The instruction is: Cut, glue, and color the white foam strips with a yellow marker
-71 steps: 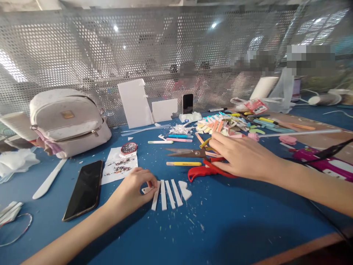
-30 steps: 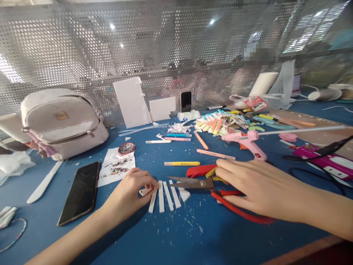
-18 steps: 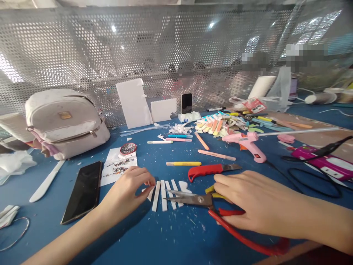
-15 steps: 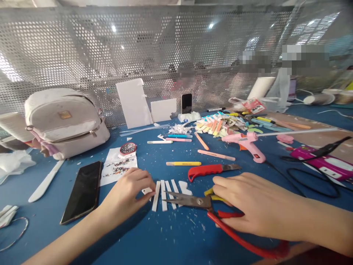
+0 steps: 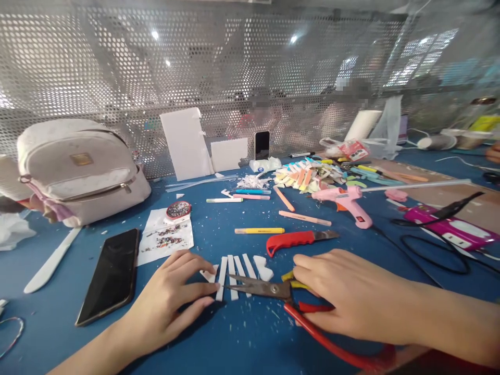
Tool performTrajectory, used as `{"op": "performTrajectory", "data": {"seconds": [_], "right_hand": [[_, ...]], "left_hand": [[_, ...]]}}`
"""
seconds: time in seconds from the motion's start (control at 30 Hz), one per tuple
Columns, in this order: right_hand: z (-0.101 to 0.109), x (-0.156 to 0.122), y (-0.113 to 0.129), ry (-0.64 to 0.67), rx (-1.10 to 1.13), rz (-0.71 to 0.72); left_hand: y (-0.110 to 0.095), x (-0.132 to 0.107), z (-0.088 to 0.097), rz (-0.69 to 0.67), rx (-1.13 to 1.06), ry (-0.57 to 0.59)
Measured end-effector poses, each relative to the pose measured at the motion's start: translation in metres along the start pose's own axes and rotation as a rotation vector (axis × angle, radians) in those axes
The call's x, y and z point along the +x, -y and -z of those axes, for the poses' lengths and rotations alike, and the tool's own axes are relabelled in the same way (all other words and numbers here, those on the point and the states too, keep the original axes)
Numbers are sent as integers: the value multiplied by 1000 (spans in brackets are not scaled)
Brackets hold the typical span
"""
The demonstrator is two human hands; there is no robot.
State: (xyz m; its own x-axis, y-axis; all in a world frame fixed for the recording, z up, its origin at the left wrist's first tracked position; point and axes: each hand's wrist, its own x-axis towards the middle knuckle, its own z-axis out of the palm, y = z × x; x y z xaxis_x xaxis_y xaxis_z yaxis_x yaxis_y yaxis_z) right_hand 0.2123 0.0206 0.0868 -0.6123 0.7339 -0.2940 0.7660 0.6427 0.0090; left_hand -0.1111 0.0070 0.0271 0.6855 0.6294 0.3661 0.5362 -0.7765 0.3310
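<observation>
My right hand (image 5: 332,289) grips a pair of scissors (image 5: 269,288) with red and yellow handles. Its blades are slightly apart and lie over several white strips (image 5: 233,284) set side by side on the blue table. My left hand (image 5: 179,294) has its fingers apart, with a fingertip at the leftmost strip. A small white scrap (image 5: 209,273) sits partly under those fingers. Right of the strips lies a white curved piece (image 5: 263,268). Just beyond my right hand is a red-handled knife (image 5: 299,240).
A phone (image 5: 109,276), a white paper (image 5: 175,242) with dark bits and a backpack (image 5: 82,177) stand left. Markers (image 5: 260,230), a pile of coloured strips (image 5: 308,176) and a pink glue gun (image 5: 346,200) lie farther back. A purple power strip (image 5: 449,226) with black cable is right.
My left fingers have spread, with the thumb lower and away from the strips. The scissors have shifted slightly left over the strips. The view has turned a little to the right.
</observation>
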Motion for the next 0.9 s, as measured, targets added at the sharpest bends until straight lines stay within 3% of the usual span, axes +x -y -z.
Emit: {"op": "performTrajectory", "data": {"seconds": [0.3, 0.9], "right_hand": [[-5, -2, 8, -55, -49, -15], [-34, 2, 25, -471, -211, 43]], "left_hand": [[3, -5, -1, 9, 25, 15], [-4, -10, 5, 44, 206, 48]]}}
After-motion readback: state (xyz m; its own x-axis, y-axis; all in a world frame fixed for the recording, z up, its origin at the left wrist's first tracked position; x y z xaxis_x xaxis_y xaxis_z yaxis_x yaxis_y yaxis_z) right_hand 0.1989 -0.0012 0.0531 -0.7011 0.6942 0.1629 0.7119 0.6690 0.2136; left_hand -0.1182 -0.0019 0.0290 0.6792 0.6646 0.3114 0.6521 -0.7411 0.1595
